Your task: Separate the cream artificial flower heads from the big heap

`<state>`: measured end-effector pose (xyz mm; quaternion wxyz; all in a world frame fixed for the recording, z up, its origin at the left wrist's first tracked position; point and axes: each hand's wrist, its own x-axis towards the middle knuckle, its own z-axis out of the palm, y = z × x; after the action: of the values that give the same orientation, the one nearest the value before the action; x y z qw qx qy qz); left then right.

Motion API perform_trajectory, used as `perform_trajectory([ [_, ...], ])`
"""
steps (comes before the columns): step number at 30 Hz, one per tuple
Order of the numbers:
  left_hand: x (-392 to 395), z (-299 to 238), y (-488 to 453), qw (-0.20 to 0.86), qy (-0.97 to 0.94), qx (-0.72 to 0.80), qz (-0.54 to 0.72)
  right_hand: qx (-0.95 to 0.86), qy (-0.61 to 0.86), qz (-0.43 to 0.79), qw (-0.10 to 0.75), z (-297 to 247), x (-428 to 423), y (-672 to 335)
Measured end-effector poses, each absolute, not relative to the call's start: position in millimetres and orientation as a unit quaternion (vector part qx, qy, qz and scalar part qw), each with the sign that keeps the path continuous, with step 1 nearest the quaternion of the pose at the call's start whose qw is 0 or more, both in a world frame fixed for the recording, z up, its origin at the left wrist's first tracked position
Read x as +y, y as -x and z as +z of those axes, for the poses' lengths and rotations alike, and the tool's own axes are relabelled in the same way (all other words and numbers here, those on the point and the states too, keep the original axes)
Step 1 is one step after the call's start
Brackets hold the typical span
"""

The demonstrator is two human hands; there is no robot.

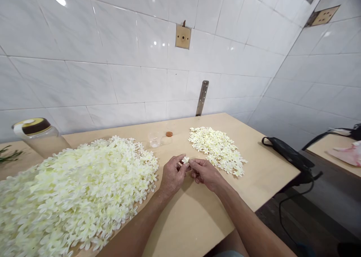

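Both hands meet above the table's front middle, over one small white artificial flower (185,160). My left hand (173,174) pinches it between thumb and fingers. Closed in a pinch, my right hand (205,171) touches the same flower's right side; its lower fingers are curled under. To the left spreads a large heap of loose white-and-pale-yellow artificial flowers (90,185). A smaller, flatter pile of similar flowers (216,148) lies just beyond my right hand. Behind the hands stand a small clear plastic cup (155,139) and a reddish-brown oval piece (169,134).
The light-wood table (194,227) backs onto a white tiled wall (126,84). A clear bottle with a brown lid (42,134) stands at the left, near green stems (9,153). A black bag (291,151) sits past the right edge. A metal bracket (202,98) rises at the back.
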<state>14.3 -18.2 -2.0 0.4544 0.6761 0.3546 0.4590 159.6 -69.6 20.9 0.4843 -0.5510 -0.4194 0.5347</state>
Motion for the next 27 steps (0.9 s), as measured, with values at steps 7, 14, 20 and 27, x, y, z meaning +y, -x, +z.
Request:
perform_trajectory([
  [7,-12.4,3.2,-14.8,0.618,-0.527,0.369,0.452,-0.510,0.622,0.361,0.472,15.3,-71.3,-154.0],
  [14,-5.7,5.8,-9.5,0.698,-0.458,0.335,0.436,-0.639,0.605,0.215,0.425,20.2,-67.9,-156.8],
  [20,-5.1,6.0,-7.8,0.717,-0.443,0.315,0.436,-0.650,0.625,0.203,0.382,19.8,-59.6,-156.7],
  [27,-6.0,7.0,-8.9,0.684,-0.478,0.349,0.426,-0.691,0.616,0.180,0.332,29.9,-61.0,-156.9],
])
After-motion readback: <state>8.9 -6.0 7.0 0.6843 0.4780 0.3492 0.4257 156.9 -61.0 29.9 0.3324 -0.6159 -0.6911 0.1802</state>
